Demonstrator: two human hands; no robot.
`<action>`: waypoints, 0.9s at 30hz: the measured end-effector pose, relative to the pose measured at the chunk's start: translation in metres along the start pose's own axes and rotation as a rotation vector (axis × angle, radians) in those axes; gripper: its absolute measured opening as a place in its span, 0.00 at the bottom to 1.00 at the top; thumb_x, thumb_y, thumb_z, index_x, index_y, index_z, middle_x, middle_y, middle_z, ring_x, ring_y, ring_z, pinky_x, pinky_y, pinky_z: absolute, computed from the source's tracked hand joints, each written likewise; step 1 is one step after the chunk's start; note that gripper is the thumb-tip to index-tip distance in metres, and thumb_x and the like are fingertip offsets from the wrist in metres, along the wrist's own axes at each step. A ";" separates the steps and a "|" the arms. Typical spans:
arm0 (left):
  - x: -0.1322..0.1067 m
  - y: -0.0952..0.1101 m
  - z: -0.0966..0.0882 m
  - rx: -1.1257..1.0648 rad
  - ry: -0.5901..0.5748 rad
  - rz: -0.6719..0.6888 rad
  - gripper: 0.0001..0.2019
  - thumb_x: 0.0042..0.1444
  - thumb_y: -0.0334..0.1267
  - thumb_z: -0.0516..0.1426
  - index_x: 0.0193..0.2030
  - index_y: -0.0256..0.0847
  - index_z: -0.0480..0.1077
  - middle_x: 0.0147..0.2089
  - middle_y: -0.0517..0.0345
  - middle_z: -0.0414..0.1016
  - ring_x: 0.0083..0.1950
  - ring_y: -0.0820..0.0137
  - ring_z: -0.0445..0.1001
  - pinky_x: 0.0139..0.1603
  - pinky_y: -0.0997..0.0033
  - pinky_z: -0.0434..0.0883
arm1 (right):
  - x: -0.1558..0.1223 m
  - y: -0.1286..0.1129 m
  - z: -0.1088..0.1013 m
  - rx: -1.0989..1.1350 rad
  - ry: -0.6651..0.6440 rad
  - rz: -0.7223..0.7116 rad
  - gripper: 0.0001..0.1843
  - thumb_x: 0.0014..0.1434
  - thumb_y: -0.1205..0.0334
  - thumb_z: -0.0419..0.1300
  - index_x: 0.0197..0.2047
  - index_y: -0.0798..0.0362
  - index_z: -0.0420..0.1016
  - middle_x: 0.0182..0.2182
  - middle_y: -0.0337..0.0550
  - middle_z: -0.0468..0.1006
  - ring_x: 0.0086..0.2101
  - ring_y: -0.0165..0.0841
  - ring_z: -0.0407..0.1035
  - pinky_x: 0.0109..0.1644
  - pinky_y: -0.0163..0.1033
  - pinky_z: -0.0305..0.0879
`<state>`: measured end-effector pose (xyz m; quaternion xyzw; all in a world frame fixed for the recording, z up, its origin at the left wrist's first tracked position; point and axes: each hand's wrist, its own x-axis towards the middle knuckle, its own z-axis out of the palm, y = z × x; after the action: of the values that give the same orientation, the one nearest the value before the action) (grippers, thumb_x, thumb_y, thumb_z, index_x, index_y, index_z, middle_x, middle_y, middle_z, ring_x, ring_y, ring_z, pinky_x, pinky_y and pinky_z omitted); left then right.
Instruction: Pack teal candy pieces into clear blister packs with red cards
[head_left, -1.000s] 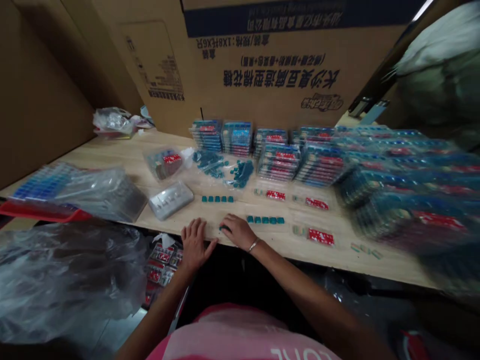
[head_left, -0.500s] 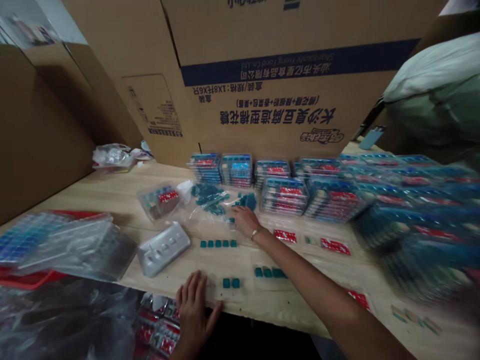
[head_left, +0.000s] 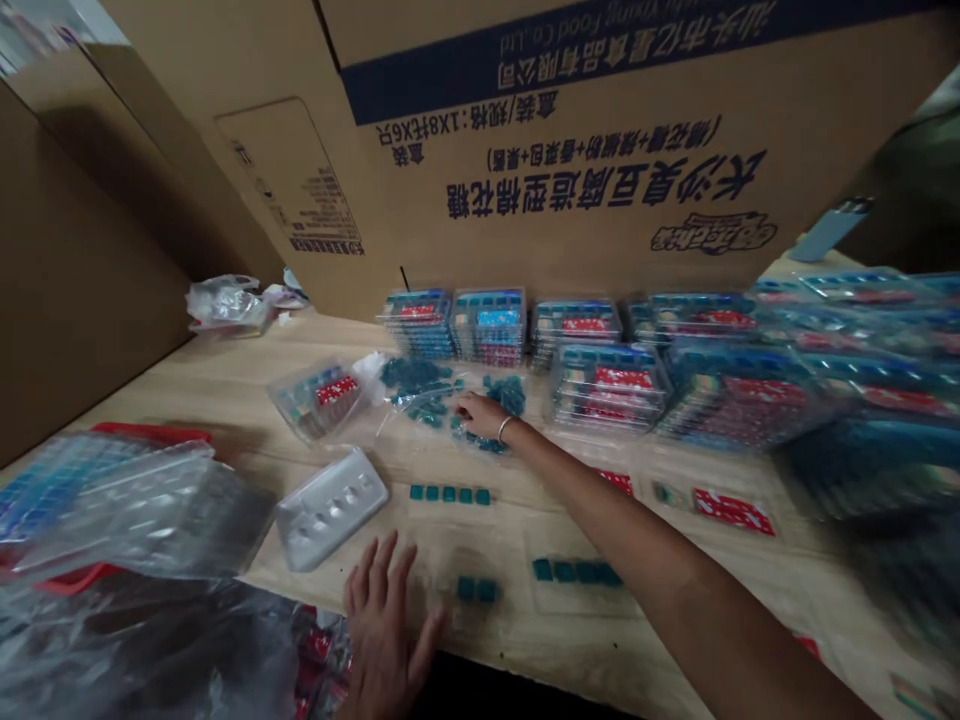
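Observation:
My right hand (head_left: 481, 415) reaches into small teal cubes (head_left: 429, 410) that lie loose on a clear plastic bag (head_left: 394, 425). Its fingers are bent together, and whatever is between them is hidden. My left hand (head_left: 386, 615) rests at the table's front edge, fingers spread, holding nothing. Beside its thumb is a clear tray (head_left: 450, 612) with two teal cubes (head_left: 477, 589) in it. A row of several teal cubes (head_left: 449, 495) sits farther back. Right of the tray, another row of teal cubes (head_left: 574, 572) is partly covered by my right forearm.
Stacks of filled clear packs (head_left: 611, 385) line the back and right. A large carton (head_left: 585, 210) stands behind them. On the left are a white moulded tray (head_left: 330, 510), a red tray (head_left: 154, 432) under clear plastic trays (head_left: 180, 510), and a tilted stack of packs (head_left: 315, 400).
The view has shifted a little. My right hand has moved slightly deeper into the loose teal cubes. My left hand's fingers have spread wider at the edge.

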<state>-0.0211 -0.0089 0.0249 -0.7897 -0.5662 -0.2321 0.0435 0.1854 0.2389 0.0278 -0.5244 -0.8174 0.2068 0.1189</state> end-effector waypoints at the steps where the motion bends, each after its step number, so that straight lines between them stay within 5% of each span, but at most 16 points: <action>1: 0.018 -0.001 -0.001 -0.022 0.021 -0.007 0.23 0.56 0.45 0.52 0.59 0.42 0.60 0.63 0.42 0.61 0.64 0.50 0.57 0.57 0.45 0.60 | 0.000 0.001 0.000 0.005 0.002 0.004 0.10 0.53 0.66 0.63 0.40 0.55 0.73 0.41 0.45 0.74 0.40 0.33 0.68 0.43 0.33 0.62; 6: 0.118 -0.022 0.032 -0.049 -0.119 -0.096 0.17 0.57 0.38 0.52 0.52 0.35 0.65 0.58 0.37 0.65 0.56 0.53 0.66 0.54 0.51 0.65 | -0.003 -0.002 0.002 0.000 0.061 0.051 0.24 0.55 0.47 0.61 0.47 0.57 0.71 0.46 0.54 0.70 0.44 0.39 0.67 0.47 0.40 0.63; 10: 0.168 -0.045 0.066 -0.021 -0.314 -0.118 0.14 0.50 0.26 0.52 0.45 0.33 0.70 0.47 0.41 0.73 0.48 0.58 0.72 0.50 0.58 0.68 | 0.002 -0.003 0.001 -0.006 0.065 -0.041 0.21 0.63 0.55 0.53 0.57 0.52 0.65 0.51 0.49 0.69 0.50 0.35 0.65 0.51 0.36 0.60; 14: 0.186 -0.058 0.081 -0.054 -0.324 -0.073 0.11 0.50 0.24 0.50 0.31 0.37 0.73 0.38 0.48 0.74 0.42 0.64 0.73 0.47 0.65 0.69 | 0.013 -0.003 0.000 -0.038 -0.008 -0.123 0.21 0.58 0.61 0.59 0.56 0.47 0.67 0.48 0.43 0.72 0.44 0.33 0.69 0.45 0.34 0.62; 22: 0.199 -0.072 0.096 -0.067 -0.268 -0.051 0.09 0.49 0.28 0.51 0.25 0.39 0.71 0.32 0.51 0.71 0.35 0.67 0.72 0.38 0.68 0.70 | 0.019 -0.013 0.004 -0.138 -0.005 -0.102 0.09 0.56 0.63 0.59 0.40 0.55 0.76 0.42 0.52 0.76 0.40 0.41 0.72 0.39 0.38 0.63; 27: 0.211 -0.071 0.098 -0.093 -0.148 -0.019 0.08 0.44 0.28 0.51 0.20 0.40 0.67 0.25 0.52 0.69 0.30 0.65 0.72 0.33 0.67 0.70 | 0.006 -0.025 -0.020 -0.198 0.065 -0.048 0.09 0.58 0.70 0.54 0.37 0.56 0.76 0.40 0.51 0.77 0.39 0.38 0.73 0.39 0.38 0.65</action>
<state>-0.0022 0.2333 0.0118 -0.8006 -0.5638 -0.1995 -0.0372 0.1712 0.2391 0.0569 -0.5202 -0.8419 0.1051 0.0979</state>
